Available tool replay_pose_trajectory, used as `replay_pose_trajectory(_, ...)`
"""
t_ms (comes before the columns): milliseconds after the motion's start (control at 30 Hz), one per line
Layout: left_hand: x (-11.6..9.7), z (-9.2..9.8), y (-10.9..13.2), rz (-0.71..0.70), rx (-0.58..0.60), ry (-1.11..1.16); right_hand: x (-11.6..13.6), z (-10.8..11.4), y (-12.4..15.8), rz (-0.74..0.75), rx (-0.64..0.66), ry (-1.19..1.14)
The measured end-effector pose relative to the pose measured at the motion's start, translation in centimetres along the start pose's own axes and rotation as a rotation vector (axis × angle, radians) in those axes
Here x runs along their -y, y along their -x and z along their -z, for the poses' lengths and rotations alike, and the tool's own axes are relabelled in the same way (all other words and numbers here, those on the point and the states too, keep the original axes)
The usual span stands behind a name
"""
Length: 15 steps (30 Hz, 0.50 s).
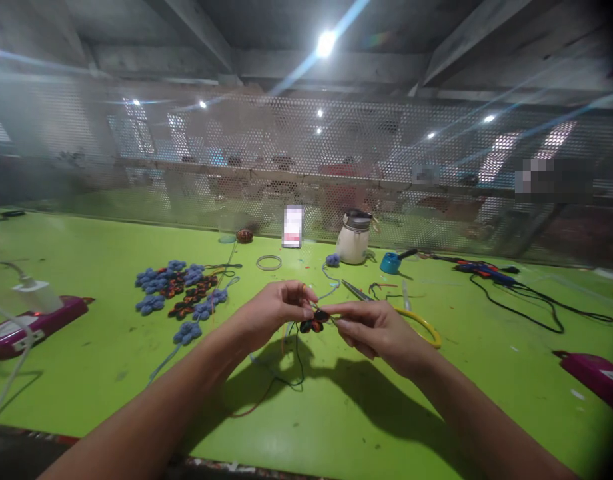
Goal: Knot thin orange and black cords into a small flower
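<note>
Both hands meet over the middle of the green table (pixel 96 360). My left hand (pixel 274 310) pinches a small black-and-orange cord flower (pixel 314 322) from the left. My right hand (pixel 374 327) pinches the same flower from the right with thumb and forefinger. Dark cord ends (pixel 296 363) hang from the flower down to the table. A yellow ring (pixel 426 327) lies just behind my right hand.
A pile of blue and orange-black cord flowers (pixel 184 293) lies at the left. Behind are a grey ring (pixel 269 263), scissors (pixel 356 291), a white jar (pixel 354 240), a teal cup (pixel 390 262) and a phone (pixel 292 227). A glue gun with black cable (pixel 486 272) lies right. Magenta cases (pixel 34 320) (pixel 594 373) sit at both edges.
</note>
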<state>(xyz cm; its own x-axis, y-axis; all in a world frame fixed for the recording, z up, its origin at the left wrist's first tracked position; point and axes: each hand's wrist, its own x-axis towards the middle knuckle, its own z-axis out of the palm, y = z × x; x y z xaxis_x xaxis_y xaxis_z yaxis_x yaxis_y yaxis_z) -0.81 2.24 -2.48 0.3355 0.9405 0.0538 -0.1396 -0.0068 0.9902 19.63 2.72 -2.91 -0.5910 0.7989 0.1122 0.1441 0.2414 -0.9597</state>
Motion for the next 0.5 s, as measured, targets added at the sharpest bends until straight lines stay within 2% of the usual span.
replay_pose_trajectory(200,-0.16,-0.32,0.31,-0.094,0.022,-0.003,-0.35,-0.15,-0.15,-0.038,-0.105,-0.094)
replay_pose_trajectory(500,-0.29,-0.87,0.47,-0.119,-0.042,-0.034,-0.72,-0.82,-0.36,-0.056,-0.151,-0.271)
